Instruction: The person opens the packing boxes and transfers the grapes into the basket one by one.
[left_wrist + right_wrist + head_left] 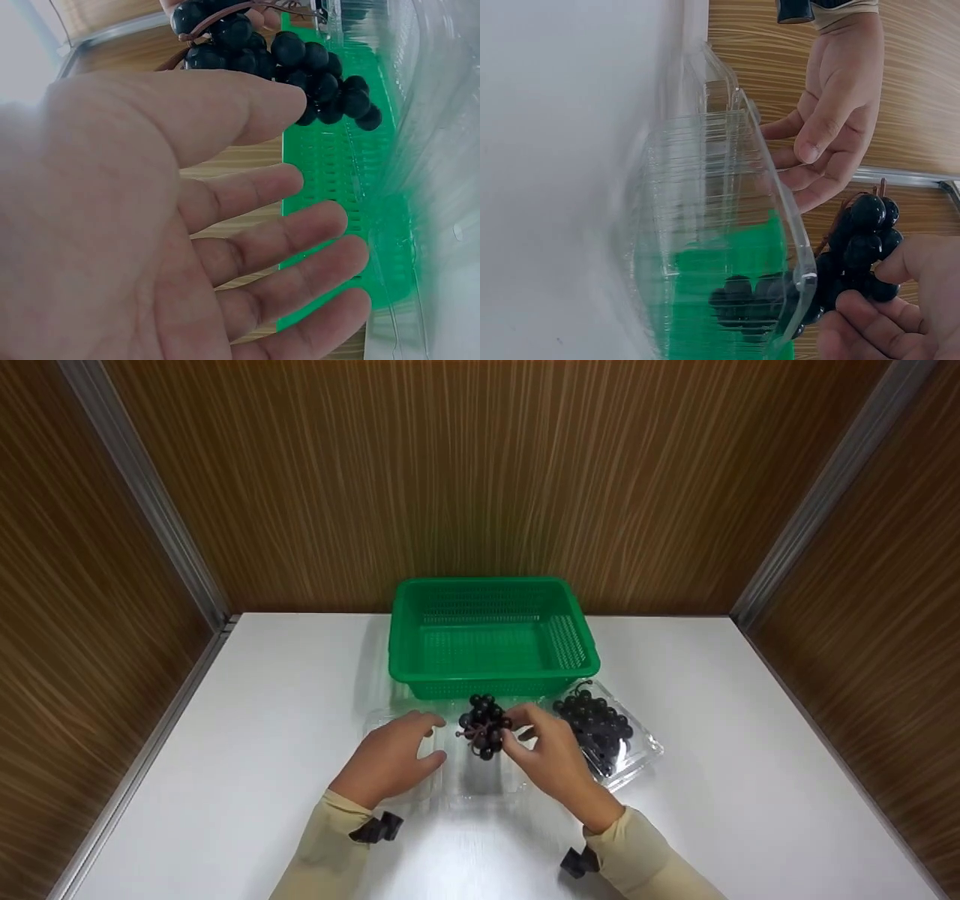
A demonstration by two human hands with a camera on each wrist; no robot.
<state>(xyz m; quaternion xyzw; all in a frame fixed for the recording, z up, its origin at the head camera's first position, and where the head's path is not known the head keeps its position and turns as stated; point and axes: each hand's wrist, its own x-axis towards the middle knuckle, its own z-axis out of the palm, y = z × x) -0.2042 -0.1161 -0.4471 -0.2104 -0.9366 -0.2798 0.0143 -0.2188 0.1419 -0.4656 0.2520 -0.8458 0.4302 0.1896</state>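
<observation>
Between thumb and fingers, my right hand (553,756) pinches a bunch of dark grapes (484,726) by its right side. The bunch, with a reddish-brown stem showing, is held over a clear plastic container (469,791). To the left of the grapes is my left hand (390,757), its fingers spread and apart from the bunch in the head view. The left wrist view shows the left palm (150,247) holding nothing, with the grapes beyond the thumb. Part of the container's clear wall (739,150) stands close to both hands in the right wrist view.
A green perforated basket (495,671) stands behind the hands, near the wood-grained back wall (480,472). At the right, a second clear container (637,761) holds more dark grapes (596,727). Everything rests on a white table (750,780) with wood-grained panels on both sides.
</observation>
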